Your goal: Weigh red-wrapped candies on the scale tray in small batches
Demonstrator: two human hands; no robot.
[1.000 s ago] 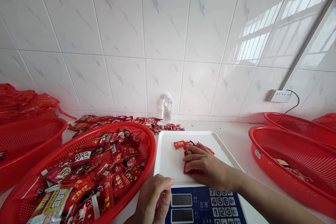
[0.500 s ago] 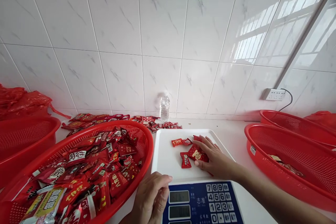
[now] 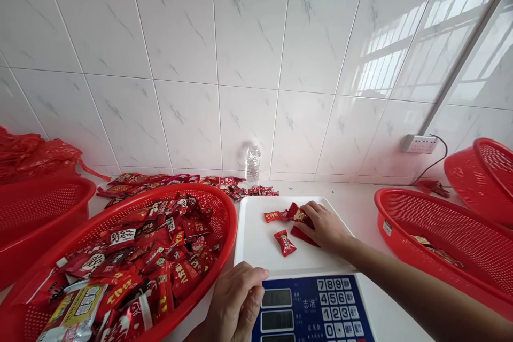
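My right hand (image 3: 323,224) is over the white pan (image 3: 256,256) of a weighing scale, its fingers curled round several red snack packets (image 3: 301,217). Beside them on the pan lie a small red twist-wrapped packet (image 3: 285,243) and an orange-red packet (image 3: 272,216). My left hand (image 3: 236,299) rests at the left edge of the scale's blue keypad panel (image 3: 310,307), with its fingers loosely curled in and nothing visible in them. Close by on its left stands a red oval basket (image 3: 230,224) heaped with red-wrapped snacks (image 3: 152,256).
Along the tiled wall lie rows of red packets (image 3: 148,180) and a clear plastic bottle (image 3: 253,165). At right are a red basket (image 3: 395,224) with a few packets inside and a tilted red basket (image 3: 465,181). Another red basket (image 3: 48,208) and red bags (image 3: 40,157) are at left.
My right hand has gathered the packets under it and closed round them. The small packet has turned on the pan. The back right basket has been raised and tilted. My left hand stays put.
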